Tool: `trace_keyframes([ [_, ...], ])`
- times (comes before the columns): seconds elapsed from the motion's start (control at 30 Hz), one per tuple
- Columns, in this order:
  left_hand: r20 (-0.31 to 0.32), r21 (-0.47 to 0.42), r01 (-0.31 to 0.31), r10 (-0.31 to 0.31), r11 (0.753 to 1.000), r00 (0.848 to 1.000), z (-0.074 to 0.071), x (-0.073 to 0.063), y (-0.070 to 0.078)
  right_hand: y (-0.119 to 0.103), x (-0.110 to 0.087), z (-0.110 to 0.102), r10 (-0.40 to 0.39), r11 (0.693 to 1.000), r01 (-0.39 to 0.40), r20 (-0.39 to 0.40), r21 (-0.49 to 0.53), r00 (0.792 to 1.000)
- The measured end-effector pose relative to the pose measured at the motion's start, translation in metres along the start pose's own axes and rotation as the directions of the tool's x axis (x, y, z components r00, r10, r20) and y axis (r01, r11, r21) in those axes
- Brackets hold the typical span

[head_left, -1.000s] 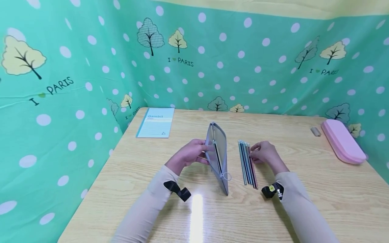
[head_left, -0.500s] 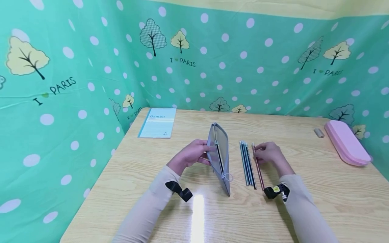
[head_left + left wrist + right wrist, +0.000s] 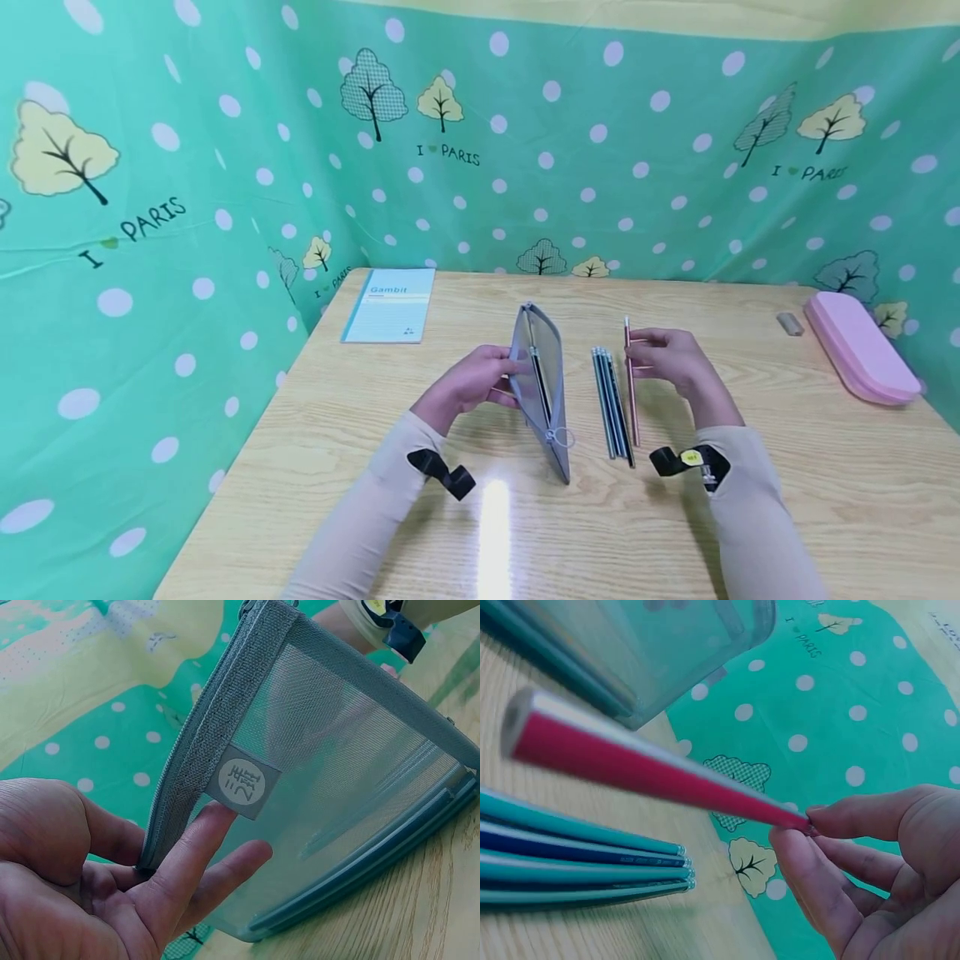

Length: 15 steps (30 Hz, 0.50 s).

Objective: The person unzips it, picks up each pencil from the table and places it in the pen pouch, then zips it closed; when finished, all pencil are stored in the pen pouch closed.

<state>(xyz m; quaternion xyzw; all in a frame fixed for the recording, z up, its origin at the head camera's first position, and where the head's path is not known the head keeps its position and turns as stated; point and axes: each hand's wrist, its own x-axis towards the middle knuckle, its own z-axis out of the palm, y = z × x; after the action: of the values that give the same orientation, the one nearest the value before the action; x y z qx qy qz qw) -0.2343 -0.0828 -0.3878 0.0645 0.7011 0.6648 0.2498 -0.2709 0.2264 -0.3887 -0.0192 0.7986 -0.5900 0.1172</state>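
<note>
My left hand [image 3: 476,379] holds a grey mesh zip pouch [image 3: 337,750] upright on its long edge, its top gaping. Thumb and fingers pinch the pouch's end beside a small grey label [image 3: 244,782]. Through the mesh, a few pencils [image 3: 540,383] show lying along the bottom. To the right of the pouch, my right hand [image 3: 671,360] pinches a red pencil [image 3: 645,761] near its far end between thumb and fingertips. The pencil is raised off the table. Several blue and dark pencils [image 3: 577,855] lie side by side on the table between the pouch and the right hand.
A pink pencil case [image 3: 862,346] lies at the right edge of the wooden table [image 3: 337,433], with a grey eraser [image 3: 790,323] beside it. At the back left lies a light blue notebook [image 3: 390,306]. A green dotted curtain [image 3: 480,167] hangs behind the table.
My right hand has drawn the red pencil away from the row, to the right, and lifted it from the table. The left hand and the pouch have stayed in place.
</note>
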Motion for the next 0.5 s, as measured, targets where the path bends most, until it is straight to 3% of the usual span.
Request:
trace_keyframes([
  [0.23,-0.007,0.01,0.002,-0.002,1.0,1.0,0.0006,0.001,-0.0012,-0.0008,-0.0019,-0.001,0.007,0.997,-0.009,0.024,0.074,1.0],
  [0.5,-0.002,0.007,0.0,0.0,1.0,1.0,-0.0001,0.0009,-0.0014,-0.0089,-0.0031,0.0052,-0.017,0.996,0.014,0.039,0.09,0.999],
])
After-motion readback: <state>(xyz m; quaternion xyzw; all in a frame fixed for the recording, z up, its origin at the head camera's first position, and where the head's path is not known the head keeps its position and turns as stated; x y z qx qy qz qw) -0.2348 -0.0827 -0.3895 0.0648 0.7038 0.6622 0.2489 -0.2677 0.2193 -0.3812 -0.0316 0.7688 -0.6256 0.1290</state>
